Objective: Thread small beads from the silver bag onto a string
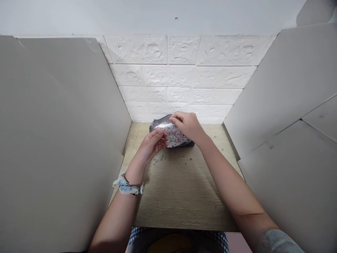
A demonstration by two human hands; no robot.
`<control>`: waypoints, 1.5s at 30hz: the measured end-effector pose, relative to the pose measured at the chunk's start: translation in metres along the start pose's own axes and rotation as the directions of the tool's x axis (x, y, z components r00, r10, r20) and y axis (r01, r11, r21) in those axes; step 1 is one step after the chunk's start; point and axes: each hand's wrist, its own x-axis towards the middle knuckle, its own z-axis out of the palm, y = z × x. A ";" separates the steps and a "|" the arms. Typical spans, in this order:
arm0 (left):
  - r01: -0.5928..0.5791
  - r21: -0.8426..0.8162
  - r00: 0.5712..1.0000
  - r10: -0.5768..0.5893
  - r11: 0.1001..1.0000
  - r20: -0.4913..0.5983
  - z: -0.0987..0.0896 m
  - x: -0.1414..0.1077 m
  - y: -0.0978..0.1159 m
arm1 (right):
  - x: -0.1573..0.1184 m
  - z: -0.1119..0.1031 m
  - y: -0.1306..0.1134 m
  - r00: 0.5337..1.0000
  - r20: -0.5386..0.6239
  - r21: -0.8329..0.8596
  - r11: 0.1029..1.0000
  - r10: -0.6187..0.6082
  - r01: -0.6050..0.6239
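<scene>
A dark, shiny bag [172, 137] lies near the back of the wooden tabletop, with many tiny multicoloured beads or sequins showing on its glossy face. In front of its left part is my left hand [154, 144], thumb and index finger pinched together and the other fingers curled. Over the bag's upper right side, my right hand [186, 124] is also closed in a pinch. Whatever either pinch holds is too small to make out. A small cluster of pale, bead-like bits [158, 160] lies on the wood below my left hand.
Grey-white panels stand at the left [65, 140] and right [284, 140] of the tabletop [184, 196]. Behind it rises a white brick-patterned wall [179, 75]. Small dark specks [190, 159] lie in front of the bag. A blue-and-white scrunchie [128, 186] circles my left wrist.
</scene>
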 end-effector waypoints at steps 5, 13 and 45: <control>-0.052 -0.013 0.996 0.053 0.999 0.066 0.000 -0.001 0.001 | 0.004 -0.002 0.022 0.991 -0.104 -0.143 0.984 0.090 -0.104; -0.107 -0.036 0.986 0.111 0.994 0.121 -0.004 -0.004 0.003 | 0.007 -0.013 0.069 0.908 -0.255 -0.312 0.861 0.332 -0.402; -0.272 -0.156 0.959 0.280 0.950 0.034 -0.007 -0.021 0.024 | -0.017 -0.055 0.139 0.656 -0.433 -0.396 0.524 0.618 -0.754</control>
